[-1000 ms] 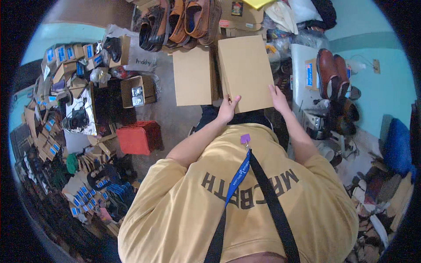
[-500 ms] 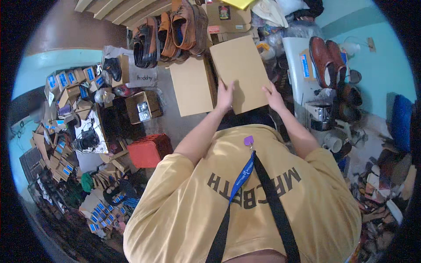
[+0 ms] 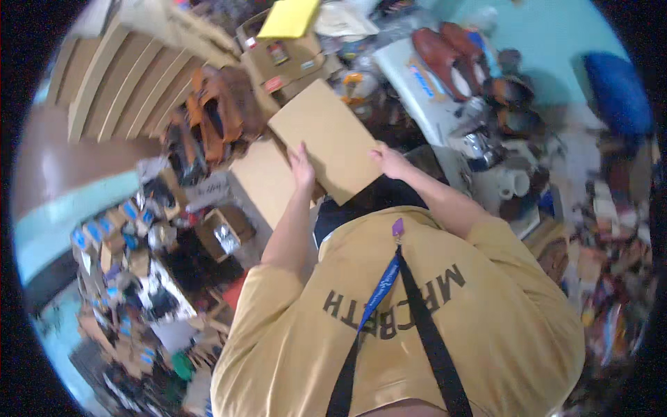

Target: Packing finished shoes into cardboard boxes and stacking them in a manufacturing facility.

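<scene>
A tan cardboard box (image 3: 326, 135) with a plain flat top is between my two hands. My left hand (image 3: 301, 169) grips its near left side, thumb up against the top. At its right edge my right hand (image 3: 392, 162) is closed, thumb on top and fingers out of sight beneath. Just left of it lies a second tan box (image 3: 262, 182), partly covered by the held one and my left forearm. Several brown leather shoes (image 3: 226, 104) stand beyond that second box.
Dark red shoes (image 3: 448, 59) rest on a white surface at the far right. An open carton (image 3: 226, 235) with silvery packs sits left of my left arm. Behind the held box are a larger carton (image 3: 278, 66) and a yellow sheet (image 3: 288, 17). Many small boxes clutter the left.
My view has turned, so the surroundings appear rotated and shifted. Both hands keep hold of the box, which now appears farther left and more tilted in the picture.
</scene>
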Motion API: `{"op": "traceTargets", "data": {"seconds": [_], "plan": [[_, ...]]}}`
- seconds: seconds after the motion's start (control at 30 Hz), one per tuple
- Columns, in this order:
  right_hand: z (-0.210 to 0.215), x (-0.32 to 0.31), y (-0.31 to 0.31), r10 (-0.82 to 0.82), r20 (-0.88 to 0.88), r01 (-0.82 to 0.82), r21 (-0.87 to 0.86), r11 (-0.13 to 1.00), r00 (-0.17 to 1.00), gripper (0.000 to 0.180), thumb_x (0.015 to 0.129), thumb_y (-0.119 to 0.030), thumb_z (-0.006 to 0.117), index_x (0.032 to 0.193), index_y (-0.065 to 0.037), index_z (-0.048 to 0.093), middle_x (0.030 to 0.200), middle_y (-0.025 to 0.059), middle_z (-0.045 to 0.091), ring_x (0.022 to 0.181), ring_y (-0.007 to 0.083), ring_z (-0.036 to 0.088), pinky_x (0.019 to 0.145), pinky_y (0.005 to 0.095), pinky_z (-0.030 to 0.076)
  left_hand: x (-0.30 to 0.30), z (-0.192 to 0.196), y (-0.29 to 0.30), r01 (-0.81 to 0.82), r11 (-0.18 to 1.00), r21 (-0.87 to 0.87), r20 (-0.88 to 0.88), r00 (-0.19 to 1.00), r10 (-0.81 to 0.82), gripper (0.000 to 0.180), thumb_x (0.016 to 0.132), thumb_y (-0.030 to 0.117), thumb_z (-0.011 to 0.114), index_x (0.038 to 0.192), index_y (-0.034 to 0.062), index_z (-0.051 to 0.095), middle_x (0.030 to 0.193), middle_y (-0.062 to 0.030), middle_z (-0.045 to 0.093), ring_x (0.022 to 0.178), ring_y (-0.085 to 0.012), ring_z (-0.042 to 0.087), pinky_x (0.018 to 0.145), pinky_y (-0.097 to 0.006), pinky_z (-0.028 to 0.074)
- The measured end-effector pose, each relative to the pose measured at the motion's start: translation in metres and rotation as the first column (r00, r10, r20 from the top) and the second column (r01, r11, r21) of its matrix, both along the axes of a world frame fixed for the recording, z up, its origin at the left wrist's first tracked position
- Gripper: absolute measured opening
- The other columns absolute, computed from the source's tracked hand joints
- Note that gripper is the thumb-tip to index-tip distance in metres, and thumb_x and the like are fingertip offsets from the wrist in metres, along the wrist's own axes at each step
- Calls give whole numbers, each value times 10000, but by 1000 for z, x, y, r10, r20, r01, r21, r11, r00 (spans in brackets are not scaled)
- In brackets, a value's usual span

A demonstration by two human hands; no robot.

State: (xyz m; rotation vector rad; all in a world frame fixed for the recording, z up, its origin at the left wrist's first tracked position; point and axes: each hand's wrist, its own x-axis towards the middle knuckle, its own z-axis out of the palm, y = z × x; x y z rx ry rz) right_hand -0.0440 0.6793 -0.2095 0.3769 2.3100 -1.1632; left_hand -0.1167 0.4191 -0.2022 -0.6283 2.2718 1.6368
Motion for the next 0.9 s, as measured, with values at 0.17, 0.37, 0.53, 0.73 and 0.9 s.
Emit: {"op": "traceTargets", "data": {"seconds": [0.17,0.37,0.53,0.73,0.9], "plan": [[-13,16,-13,-289,-41,281,-143,949,956,637,891,-556,541,1240,-24,527,1160,258,613,1100,405,586,908,472,461,79,4,-11,174,912,372,243,930,-277,912,915,593,503,1507,15,120,1505,-194,292,1357,-327,348,1101,-414,323],[16,78,-31,-294,-47,297,109,948,955,745,905,-573,514,1288,65,485,1211,293,581,1153,421,550,964,447,447,88,0,-32,295,801,520,397,748,-533,971,839,656,588,1503,87,165,1436,-147,342,1207,-289,461,948,-404,455],[9,186,-46,-284,-62,290,115,950,957,646,892,-578,523,1132,15,610,1156,253,614,1068,410,591,927,474,473,64,-43,-55,535,844,38,-11,845,-535,1110,764,555,733,1501,5,111,1518,-209,209,1349,-359,321,1112,-485,293],[19,322,-53,-456,2,452,122,884,890,562,891,-514,575,1148,-18,632,1064,247,638,995,387,614,850,450,493,32,47,-38,418,114,-901,-62,136,-989,863,862,513,619,1516,119,216,1561,-152,212,1453,-336,150,1167,-536,91],[48,372,-22,-551,118,544,85,835,826,504,886,-473,609,1108,-21,642,1028,229,650,941,358,629,822,433,498,35,57,-18,508,131,-851,-31,201,-979,768,904,548,521,1497,128,272,1546,-130,259,1451,-295,171,1158,-547,95]]}}
